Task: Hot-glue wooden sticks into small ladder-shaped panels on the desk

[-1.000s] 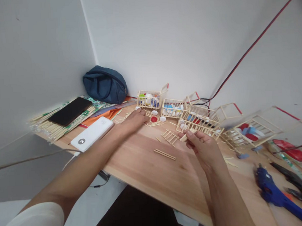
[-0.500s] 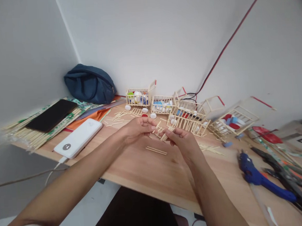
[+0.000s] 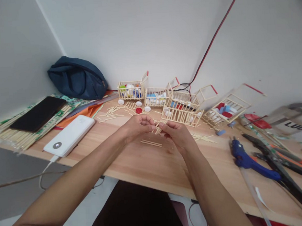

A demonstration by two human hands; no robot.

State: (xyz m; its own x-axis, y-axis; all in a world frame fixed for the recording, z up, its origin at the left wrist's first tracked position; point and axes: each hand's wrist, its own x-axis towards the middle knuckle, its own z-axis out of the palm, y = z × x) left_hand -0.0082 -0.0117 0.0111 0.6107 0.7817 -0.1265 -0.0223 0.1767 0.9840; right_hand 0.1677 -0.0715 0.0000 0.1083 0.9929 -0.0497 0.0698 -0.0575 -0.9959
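Observation:
My right hand (image 3: 177,133) pinches a small bunch of short wooden sticks (image 3: 160,127) between thumb and fingers. My left hand (image 3: 140,124) is closed at the bunch's left end, thumb and fingertips together by the sticks. Whether it grips one of its own is too small to make out. Below both hands, two parallel wooden sticks (image 3: 151,143) lie on the table (image 3: 144,165). Just beyond the fingers is a ladder-like stick cart (image 3: 183,117) with white wheels, partly behind my right hand.
Stick carts filled with bottle caps (image 3: 130,90) line the wall. Loose sticks (image 3: 111,113) lie behind my left arm. A white power bank (image 3: 70,136), a black phone (image 3: 38,114) and a blue bag (image 3: 77,78) are leftward. A blue glue gun (image 3: 252,161) and black-handled tools lie right.
My view has shifted slightly, so the table's things sit further left and higher. Both hands stay together over the table, with the sticks still between the fingers.

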